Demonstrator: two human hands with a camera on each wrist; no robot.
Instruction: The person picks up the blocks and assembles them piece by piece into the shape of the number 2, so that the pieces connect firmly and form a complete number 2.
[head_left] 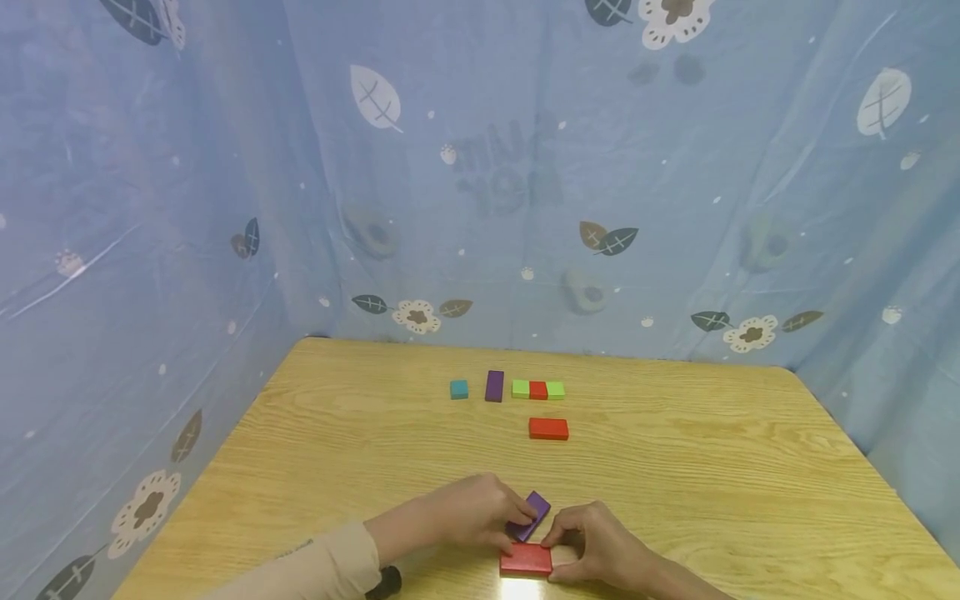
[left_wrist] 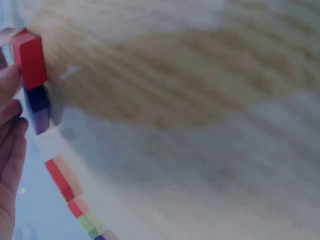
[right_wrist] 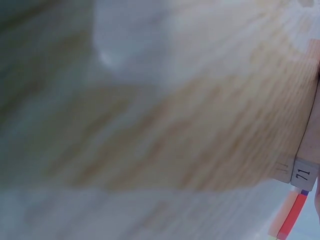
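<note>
My left hand (head_left: 474, 512) is at the near side of the table, its fingers on a purple block (head_left: 537, 505) that lies slantwise. Its thumb touches the left end of a red block (head_left: 527, 562). In the left wrist view the same red block (left_wrist: 32, 60) stands close in front of the purple block (left_wrist: 39, 107). On the other side, my right hand (head_left: 606, 550) pinches a pale wooden block (head_left: 564, 555) against the red block's right end. A mark like 71 shows on a block (right_wrist: 303, 173) in the right wrist view; fingers partly hide it.
Farther back lies another red block (head_left: 548, 429). Behind it are a teal cube (head_left: 459, 390), a purple block (head_left: 494, 386) and a row of green (head_left: 521, 389), red (head_left: 537, 390) and green cubes. A blue patterned curtain (head_left: 480, 208) rises beyond the wooden table (head_left: 360, 433).
</note>
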